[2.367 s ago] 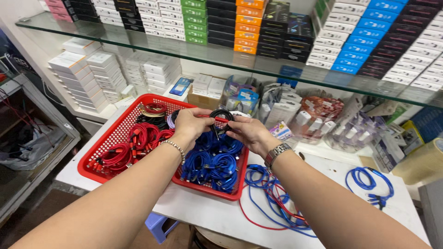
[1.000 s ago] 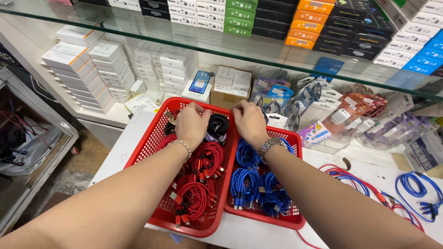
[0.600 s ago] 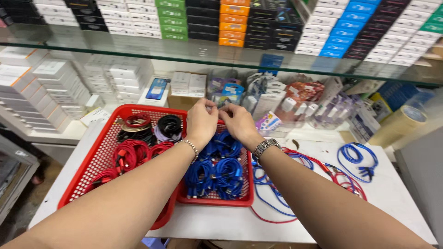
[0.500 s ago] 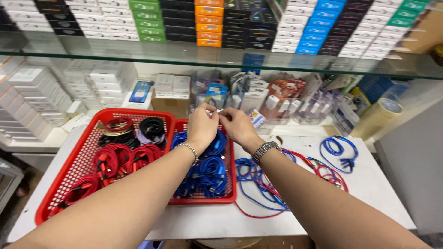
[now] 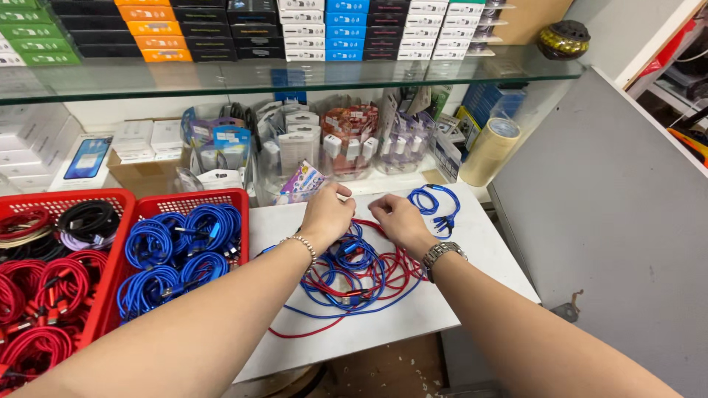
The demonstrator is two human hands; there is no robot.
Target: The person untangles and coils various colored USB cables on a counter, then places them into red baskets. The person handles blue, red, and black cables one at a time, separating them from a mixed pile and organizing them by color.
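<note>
A loose tangle of red and blue cables point(image 5: 354, 276) lies on the white tabletop point(image 5: 457, 295). My left hand point(image 5: 324, 215), with a bead bracelet on the wrist, rests on the tangle's far edge, its fingers curled and pinched together on the strands. My right hand point(image 5: 398, 220), a metal watch on its wrist, sits just to the right with its fingertips closed on a red cable point(image 5: 383, 230). The two hands are a few centimetres apart. A small coiled blue cable point(image 5: 435, 203) lies just beyond my right hand.
A red basket point(image 5: 193, 197) of coiled blue cables stands on the left, beside another red basket point(image 5: 66, 197) with red and black coils. Packaged accessories point(image 5: 346, 136) and a tape roll point(image 5: 489, 151) line the back under a glass shelf point(image 5: 295, 74). A grey panel point(image 5: 612, 191) borders the right.
Both hands have left the basket of blue cables and moved right onto the loose red and blue tangle. The view has swung right with them.
</note>
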